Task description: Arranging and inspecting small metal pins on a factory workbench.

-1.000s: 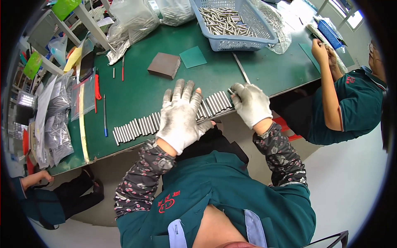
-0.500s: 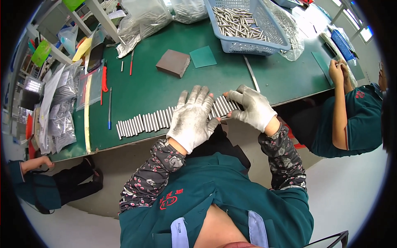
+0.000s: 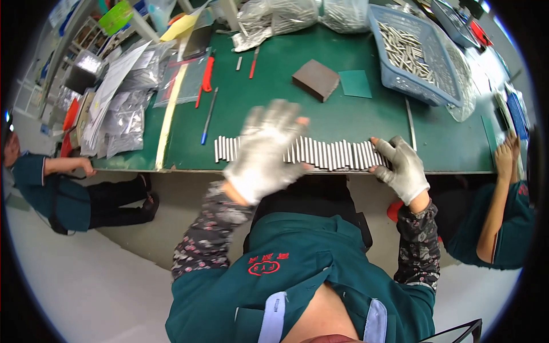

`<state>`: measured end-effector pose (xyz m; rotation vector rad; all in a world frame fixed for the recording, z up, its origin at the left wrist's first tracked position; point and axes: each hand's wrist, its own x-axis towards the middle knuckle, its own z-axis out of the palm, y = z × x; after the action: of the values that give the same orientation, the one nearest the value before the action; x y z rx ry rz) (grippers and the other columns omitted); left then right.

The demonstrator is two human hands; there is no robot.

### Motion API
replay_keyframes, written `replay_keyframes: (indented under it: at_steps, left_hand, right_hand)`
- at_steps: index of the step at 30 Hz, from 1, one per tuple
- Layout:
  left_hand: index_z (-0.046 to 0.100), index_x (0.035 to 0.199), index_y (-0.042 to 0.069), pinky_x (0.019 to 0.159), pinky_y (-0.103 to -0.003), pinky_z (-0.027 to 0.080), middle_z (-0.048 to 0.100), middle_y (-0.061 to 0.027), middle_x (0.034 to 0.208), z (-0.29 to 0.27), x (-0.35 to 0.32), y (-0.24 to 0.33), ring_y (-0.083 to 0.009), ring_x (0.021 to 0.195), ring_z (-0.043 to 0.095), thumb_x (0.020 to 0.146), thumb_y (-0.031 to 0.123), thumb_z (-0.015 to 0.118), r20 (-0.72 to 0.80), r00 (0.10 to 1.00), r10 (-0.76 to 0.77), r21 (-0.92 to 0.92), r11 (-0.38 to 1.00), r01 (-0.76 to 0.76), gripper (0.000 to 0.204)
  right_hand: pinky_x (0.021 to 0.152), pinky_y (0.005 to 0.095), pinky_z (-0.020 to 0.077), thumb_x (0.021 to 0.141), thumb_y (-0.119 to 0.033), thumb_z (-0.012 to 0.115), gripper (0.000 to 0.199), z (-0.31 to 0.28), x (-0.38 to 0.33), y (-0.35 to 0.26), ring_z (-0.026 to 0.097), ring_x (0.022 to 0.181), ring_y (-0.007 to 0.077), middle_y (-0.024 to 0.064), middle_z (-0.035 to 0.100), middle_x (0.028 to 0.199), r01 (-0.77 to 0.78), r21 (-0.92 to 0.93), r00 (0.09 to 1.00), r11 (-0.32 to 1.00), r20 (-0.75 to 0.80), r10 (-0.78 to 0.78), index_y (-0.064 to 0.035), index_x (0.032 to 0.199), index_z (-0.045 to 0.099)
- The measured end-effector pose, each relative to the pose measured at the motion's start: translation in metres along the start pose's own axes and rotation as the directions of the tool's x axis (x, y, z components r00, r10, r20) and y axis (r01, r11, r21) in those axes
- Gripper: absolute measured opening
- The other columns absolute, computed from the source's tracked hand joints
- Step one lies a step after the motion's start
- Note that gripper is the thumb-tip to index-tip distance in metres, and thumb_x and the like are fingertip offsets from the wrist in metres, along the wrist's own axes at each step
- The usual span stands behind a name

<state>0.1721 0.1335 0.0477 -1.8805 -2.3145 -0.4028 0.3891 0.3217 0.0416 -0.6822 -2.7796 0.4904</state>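
A long row of slim metal pins [image 3: 329, 155] stands side by side along the near edge of the green table. My left hand [image 3: 264, 146], in a whitish fingerless-tipped glove, is spread flat over the left part of the row and hides several pins. Motion blurs it, but its fingers are stretched out. My right hand [image 3: 405, 170], gloved alike, is at the row's right end. Its thumb and forefinger are apart, with their tips by the last pins at the row's far and near sides.
Beyond the row lie a brown block [image 3: 316, 80], a green square sheet [image 3: 355, 84] and a metal strip [image 3: 411, 123]. A blue basket [image 3: 420, 86] of pins stands back right. At left are a pen [image 3: 209, 117], a red cutter [image 3: 208, 74] and bagged parts [image 3: 127, 123]. Co-workers are at both sides.
The view has turned, so the table's things appear farther right. Along the row, my left hand has moved left, baring pins in the middle. My right hand stays at the right end.
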Motion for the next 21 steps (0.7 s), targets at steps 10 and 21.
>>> replay_keyframes:
  at_steps: [10, 21]
  left_hand:
    - [0.041, 0.138, 0.012, 0.110, -0.050, 0.026, 0.042, -0.0174, 0.141, 0.010, -0.042, -0.070, -0.0374, 0.133, 0.036, 0.084, 0.058, 0.052, 0.053, 0.991, 0.122, -0.048, 0.992, -0.120, 0.072]
    - [0.029, 0.146, 0.013, 0.113, -0.052, 0.016, 0.037, -0.0181, 0.143, 0.006, -0.020, -0.026, -0.0374, 0.136, 0.030, 0.079, 0.064, 0.051, 0.055, 0.982, 0.182, -0.003, 0.983, -0.183, 0.087]
  right_hand:
    - [0.071, 0.0428, 0.0469, 0.071, -0.028, 0.074, 0.051, 0.004, 0.001, -0.009, 0.058, 0.085, 0.0317, 0.0122, 0.055, 0.090, -0.066, -0.038, 0.998, 0.997, -0.006, 0.065, -0.0158, 0.119, 0.061]
    - [0.075, 0.0421, 0.0470, 0.075, -0.033, 0.071, 0.056, -0.011, -0.004, -0.001, 0.058, 0.086, 0.0330, 0.0135, 0.057, 0.090, -0.048, 0.034, 0.999, 0.998, -0.023, 0.049, -0.0094, 0.124, 0.056]
